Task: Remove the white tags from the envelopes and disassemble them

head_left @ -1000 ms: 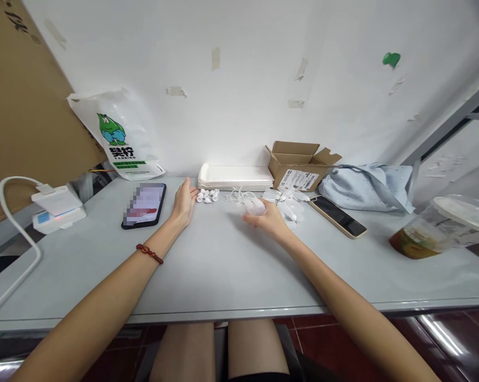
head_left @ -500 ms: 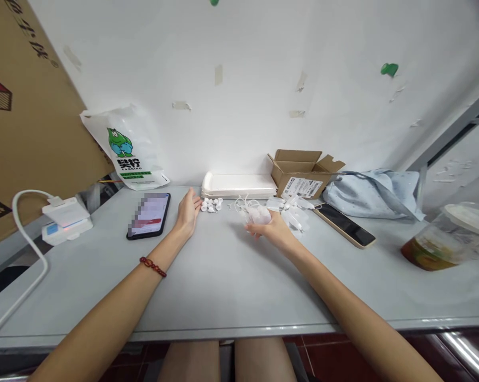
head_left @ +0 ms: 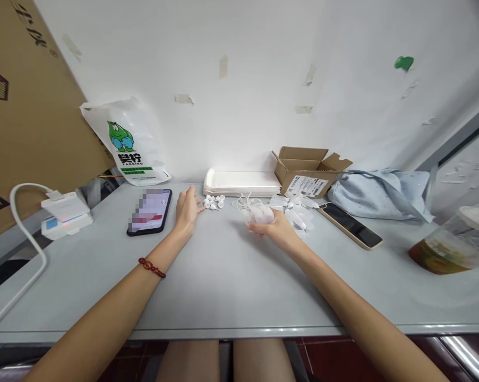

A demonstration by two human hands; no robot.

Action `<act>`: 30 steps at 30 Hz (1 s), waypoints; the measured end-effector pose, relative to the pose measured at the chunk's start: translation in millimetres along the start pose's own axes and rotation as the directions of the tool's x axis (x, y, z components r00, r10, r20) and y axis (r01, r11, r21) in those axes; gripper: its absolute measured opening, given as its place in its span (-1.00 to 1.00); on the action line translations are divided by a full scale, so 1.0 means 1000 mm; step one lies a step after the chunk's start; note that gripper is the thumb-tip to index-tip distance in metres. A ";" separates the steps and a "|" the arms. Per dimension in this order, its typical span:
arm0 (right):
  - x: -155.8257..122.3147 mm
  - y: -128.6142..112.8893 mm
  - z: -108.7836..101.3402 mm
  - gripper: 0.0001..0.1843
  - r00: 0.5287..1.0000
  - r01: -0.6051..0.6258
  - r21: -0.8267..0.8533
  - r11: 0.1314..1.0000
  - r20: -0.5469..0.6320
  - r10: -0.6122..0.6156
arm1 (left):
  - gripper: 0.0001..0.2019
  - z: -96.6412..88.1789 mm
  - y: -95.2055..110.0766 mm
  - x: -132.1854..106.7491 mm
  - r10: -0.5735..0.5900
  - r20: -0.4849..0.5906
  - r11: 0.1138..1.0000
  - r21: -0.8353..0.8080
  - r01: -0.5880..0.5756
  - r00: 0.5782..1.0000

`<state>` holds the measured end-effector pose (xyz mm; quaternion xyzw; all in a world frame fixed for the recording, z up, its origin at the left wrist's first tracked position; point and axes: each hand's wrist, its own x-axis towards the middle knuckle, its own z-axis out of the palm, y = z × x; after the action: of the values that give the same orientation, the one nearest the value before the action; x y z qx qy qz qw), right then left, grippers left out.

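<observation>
My left hand rests on its edge on the grey tabletop, fingers stretched out and holding nothing. Just right of its fingertips lies a small heap of white knobby pieces. My right hand is closed around a bunch of translucent white pieces with thin white strings; the strings stick out at the top, and their exact kind is unclear. Behind and to the right of that hand, more flat translucent white pieces lie spread on the table.
A stack of white trays and an open cardboard box stand against the wall. Phones lie at left and right. A drink cup, blue cloth bag, white plastic bag and cabled white device surround the workspace.
The view has shifted slightly. The left hand's fingers have spread a little beside the heap; the right hand keeps its grip on the bunch.
</observation>
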<state>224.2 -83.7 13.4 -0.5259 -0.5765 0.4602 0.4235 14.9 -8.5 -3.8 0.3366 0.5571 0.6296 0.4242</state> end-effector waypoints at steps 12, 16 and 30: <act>-0.003 -0.004 0.000 -0.73 1.000 0.016 -0.014 1.000 -0.001 -0.016 | -0.81 0.002 -0.001 -0.002 0.008 -0.021 1.000 -0.019 -0.009 1.000; -0.003 -0.006 0.000 -0.74 1.000 -0.010 0.005 1.000 -0.014 0.010 | -0.82 0.001 -0.002 -0.001 0.005 -0.023 0.999 0.043 -0.004 1.000; -0.005 -0.007 0.001 -0.73 0.963 -0.138 0.220 0.966 0.256 0.079 | -0.66 0.007 0.012 -0.048 -0.100 0.773 0.993 0.122 0.007 0.626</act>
<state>221.7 -89.3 19.7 -0.4418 -0.5358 0.6094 0.3824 38.9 -50.0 11.5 0.5807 0.3623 0.3791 0.6228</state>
